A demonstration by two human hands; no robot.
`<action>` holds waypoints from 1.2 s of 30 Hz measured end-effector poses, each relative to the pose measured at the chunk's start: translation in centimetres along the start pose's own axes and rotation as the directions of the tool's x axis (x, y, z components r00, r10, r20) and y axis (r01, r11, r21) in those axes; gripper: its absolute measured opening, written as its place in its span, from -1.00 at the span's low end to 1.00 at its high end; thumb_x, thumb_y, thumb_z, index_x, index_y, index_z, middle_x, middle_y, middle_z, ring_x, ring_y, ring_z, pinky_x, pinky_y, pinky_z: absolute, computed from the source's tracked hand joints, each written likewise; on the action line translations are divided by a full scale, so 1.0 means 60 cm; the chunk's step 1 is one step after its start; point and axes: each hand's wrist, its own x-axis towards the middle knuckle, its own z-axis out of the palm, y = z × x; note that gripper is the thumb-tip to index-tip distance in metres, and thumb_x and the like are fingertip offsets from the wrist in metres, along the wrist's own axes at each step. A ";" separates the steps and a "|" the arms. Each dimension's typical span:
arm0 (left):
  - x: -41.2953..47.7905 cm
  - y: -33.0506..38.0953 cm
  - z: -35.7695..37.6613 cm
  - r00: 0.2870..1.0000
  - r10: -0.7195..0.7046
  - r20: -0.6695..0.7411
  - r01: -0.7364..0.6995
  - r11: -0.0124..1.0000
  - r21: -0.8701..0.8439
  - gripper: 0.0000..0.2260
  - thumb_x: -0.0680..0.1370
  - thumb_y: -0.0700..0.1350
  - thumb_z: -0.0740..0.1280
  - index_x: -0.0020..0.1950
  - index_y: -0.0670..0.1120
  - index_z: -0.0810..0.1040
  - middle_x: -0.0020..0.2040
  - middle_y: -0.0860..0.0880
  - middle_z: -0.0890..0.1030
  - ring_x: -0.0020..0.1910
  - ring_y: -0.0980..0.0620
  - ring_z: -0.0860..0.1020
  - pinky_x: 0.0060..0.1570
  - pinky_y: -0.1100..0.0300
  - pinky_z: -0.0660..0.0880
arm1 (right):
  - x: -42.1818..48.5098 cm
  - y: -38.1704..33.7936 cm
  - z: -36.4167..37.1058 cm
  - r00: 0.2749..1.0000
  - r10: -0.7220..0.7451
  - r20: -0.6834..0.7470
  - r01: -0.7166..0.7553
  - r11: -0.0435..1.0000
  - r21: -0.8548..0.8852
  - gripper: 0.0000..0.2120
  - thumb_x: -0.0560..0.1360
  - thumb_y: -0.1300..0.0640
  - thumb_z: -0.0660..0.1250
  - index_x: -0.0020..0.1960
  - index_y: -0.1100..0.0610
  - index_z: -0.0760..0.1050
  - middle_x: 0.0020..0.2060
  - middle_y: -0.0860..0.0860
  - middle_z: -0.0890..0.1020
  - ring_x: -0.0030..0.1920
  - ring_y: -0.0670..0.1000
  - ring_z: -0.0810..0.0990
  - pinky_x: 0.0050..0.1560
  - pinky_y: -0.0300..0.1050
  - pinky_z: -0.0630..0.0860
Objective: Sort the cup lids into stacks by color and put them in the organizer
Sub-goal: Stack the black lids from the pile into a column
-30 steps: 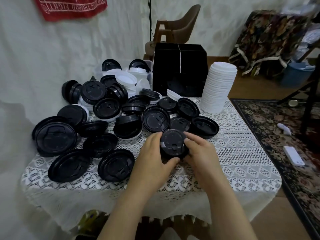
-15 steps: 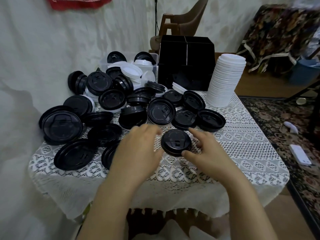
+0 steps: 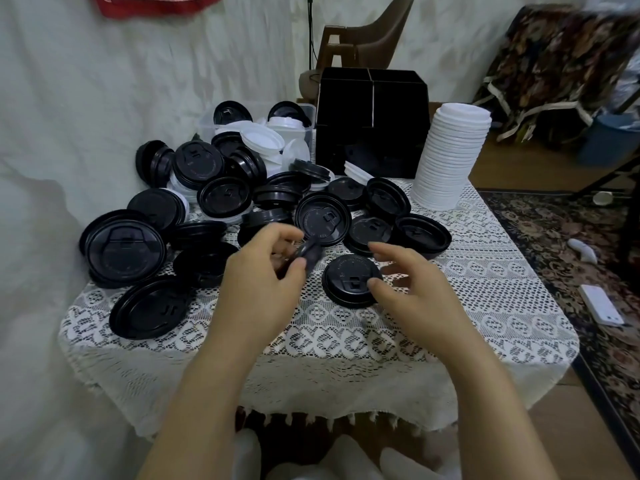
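Left hand (image 3: pixel 263 271) has a small black lid (image 3: pixel 309 252) now. The grip is thumb against fingertips, pinching the lid tilted up on its edge, clear of the table (image 3: pixel 485 271). Half a second back that hand was hovering low over the cloth with nothing in it, and a second back both hands were wrapped round the domed black lid (image 3: pixel 351 280). That one now sits flat on the lace between the hands.

Right hand (image 3: pixel 415 289) has let go. Its grip is loose, fingers spread and curved around nothing, with just the thumb tip touching the domed lid's right edge.

Behind them is the big pile of black lids (image 3: pixel 225 195), spread across the left and middle of the table. The tall white stack (image 3: pixel 450 157) stands at the back right, just beside the black organizer (image 3: pixel 372 123). A clear tub (image 3: pixel 206 121) of mixed lids is at the back left.

Writing-wise, the lids have raised lettering around the top but it's too small to read. Same for the white print on the red cloth (image 3: pixel 156 3) on the wall.
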 end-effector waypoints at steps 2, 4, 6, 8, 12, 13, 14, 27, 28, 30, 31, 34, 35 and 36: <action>-0.004 0.012 0.010 0.997 -0.083 0.002 0.080 0.949 -0.305 -0.77 0.55 -0.27 0.34 0.03 0.07 0.54 -0.07 0.04 0.58 -0.14 0.15 0.60 -0.15 0.39 0.55 | -0.002 -0.005 0.004 0.997 -0.067 0.025 0.064 0.993 0.096 -0.46 0.50 0.19 0.40 0.36 -0.24 0.36 0.20 -0.26 0.48 0.18 -0.31 0.46 0.22 -0.26 0.45; -0.005 0.015 0.019 0.981 -0.183 0.063 0.189 0.840 -0.509 -0.74 0.55 -0.31 0.31 0.07 0.06 0.55 0.00 -0.04 0.60 -0.07 0.05 0.64 -0.11 0.21 0.62 | -0.003 -0.008 0.011 0.990 -0.126 0.060 0.114 0.979 0.168 -0.33 0.45 0.21 0.46 0.37 -0.30 0.28 0.26 -0.31 0.42 0.23 -0.36 0.42 0.15 -0.44 0.40; -0.004 0.015 0.023 0.961 -0.238 0.142 0.271 0.703 -0.657 -0.74 0.56 -0.35 0.28 0.11 -0.02 0.54 0.04 -0.12 0.60 -0.08 0.03 0.65 -0.18 0.20 0.60 | -0.001 -0.007 0.017 0.987 -0.153 0.057 0.139 0.970 0.201 -0.25 0.41 0.19 0.50 0.35 -0.36 0.21 0.31 -0.30 0.38 0.28 -0.37 0.38 0.13 -0.52 0.36; -0.001 0.013 0.022 0.945 -0.257 0.201 0.318 0.596 -0.737 -0.74 0.56 -0.38 0.25 0.14 -0.08 0.53 0.06 -0.17 0.60 -0.09 0.04 0.66 -0.21 0.23 0.58 | 0.002 -0.005 0.022 0.986 -0.165 0.023 0.157 0.968 0.194 -0.21 0.38 0.17 0.54 0.34 -0.37 0.19 0.34 -0.28 0.36 0.30 -0.36 0.36 0.17 -0.51 0.36; 0.004 0.005 0.027 0.919 -0.261 0.296 0.386 0.437 -0.813 -0.70 0.56 -0.43 0.19 0.20 -0.17 0.50 0.07 -0.20 0.62 -0.01 -0.06 0.67 -0.14 0.13 0.61 | 0.007 -0.002 0.028 0.984 -0.167 -0.054 0.174 0.972 0.160 -0.23 0.34 0.12 0.57 0.39 -0.24 0.26 0.27 -0.34 0.37 0.26 -0.40 0.35 0.22 -0.44 0.38; 0.005 0.004 0.029 0.915 -0.260 0.308 0.395 0.429 -0.812 -0.70 0.56 -0.44 0.19 0.21 -0.17 0.49 0.06 -0.19 0.62 -0.02 -0.05 0.67 -0.14 0.12 0.61 | 0.008 -0.002 0.030 0.984 -0.167 -0.067 0.175 0.973 0.151 -0.25 0.34 0.12 0.56 0.38 -0.23 0.27 0.26 -0.35 0.38 0.26 -0.37 0.36 0.24 -0.41 0.39; 0.006 0.003 0.031 0.914 -0.259 0.312 0.399 0.441 -0.804 -0.70 0.56 -0.44 0.20 0.21 -0.17 0.50 0.05 -0.18 0.63 -0.03 -0.04 0.67 -0.14 0.13 0.61 | 0.009 -0.001 0.032 0.983 -0.167 -0.078 0.177 0.974 0.143 -0.28 0.35 0.12 0.56 0.37 -0.22 0.29 0.25 -0.34 0.39 0.27 -0.33 0.38 0.27 -0.35 0.40; 0.015 -0.041 0.040 0.925 -0.122 0.361 0.133 0.991 -0.003 -0.46 0.57 -0.22 0.33 0.48 0.15 0.28 0.36 0.16 0.42 0.17 0.27 0.43 0.07 0.34 0.36 | 0.020 0.033 0.013 0.999 -0.028 -0.029 0.027 0.999 -0.018 -0.37 0.41 0.11 0.51 0.42 -0.03 0.38 0.30 -0.18 0.43 0.26 -0.19 0.41 0.33 -0.25 0.36; 0.014 -0.041 0.042 0.915 -0.121 0.384 0.124 0.992 0.017 -0.42 0.56 -0.21 0.35 0.48 0.18 0.25 0.39 0.16 0.40 0.14 0.26 0.45 0.04 0.32 0.38 | 0.022 0.032 0.016 0.999 -0.035 -0.011 0.035 0.999 -0.040 -0.37 0.41 0.11 0.51 0.43 -0.03 0.37 0.30 -0.17 0.44 0.26 -0.20 0.41 0.32 -0.28 0.35; 0.014 -0.041 0.045 0.904 -0.120 0.409 0.114 0.993 0.041 -0.37 0.54 -0.19 0.38 0.49 0.22 0.21 0.42 0.18 0.36 0.00 0.28 0.50 -0.02 0.30 0.43 | 0.025 0.032 0.020 0.999 -0.043 0.015 0.044 0.996 -0.076 -0.37 0.42 0.11 0.50 0.43 -0.01 0.37 0.32 -0.16 0.44 0.27 -0.20 0.41 0.34 -0.25 0.34; 0.014 -0.041 0.046 0.903 -0.114 0.414 0.101 0.993 0.054 -0.36 0.53 -0.18 0.39 0.50 0.23 0.20 0.44 0.18 0.34 -0.09 0.34 0.47 -0.07 0.33 0.42 | 0.026 0.033 0.021 0.999 -0.044 0.026 0.046 0.995 -0.084 -0.38 0.43 0.11 0.49 0.44 0.00 0.37 0.33 -0.15 0.44 0.28 -0.20 0.40 0.36 -0.24 0.34; 0.016 -0.043 0.048 0.903 -0.100 0.418 0.068 0.994 0.091 -0.34 0.52 -0.16 0.41 0.51 0.20 0.19 0.46 0.15 0.32 0.11 0.25 0.47 0.11 0.29 0.41 | 0.026 0.035 0.022 0.997 -0.050 0.063 0.058 0.989 -0.137 -0.38 0.45 0.11 0.48 0.46 0.02 0.35 0.38 -0.14 0.41 0.33 -0.20 0.36 0.33 -0.33 0.25; 0.017 -0.043 0.048 0.904 -0.096 0.417 0.059 0.993 0.101 -0.34 0.52 -0.15 0.41 0.51 0.19 0.19 0.46 0.15 0.32 0.27 0.17 0.43 0.23 0.23 0.38 | 0.027 0.035 0.023 0.996 -0.049 0.072 0.059 0.986 -0.156 -0.38 0.46 0.10 0.47 0.47 0.02 0.34 0.41 -0.13 0.39 0.37 -0.19 0.34 0.34 -0.34 0.22; 0.017 -0.042 0.049 0.905 -0.089 0.415 0.045 0.992 0.114 -0.34 0.52 -0.14 0.42 0.52 0.17 0.20 0.46 0.14 0.32 0.37 0.12 0.36 0.29 0.20 0.33 | 0.028 0.036 0.024 0.996 -0.043 0.079 0.056 0.984 -0.171 -0.38 0.47 0.09 0.46 0.48 0.02 0.33 0.44 -0.12 0.37 0.41 -0.17 0.31 0.36 -0.33 0.20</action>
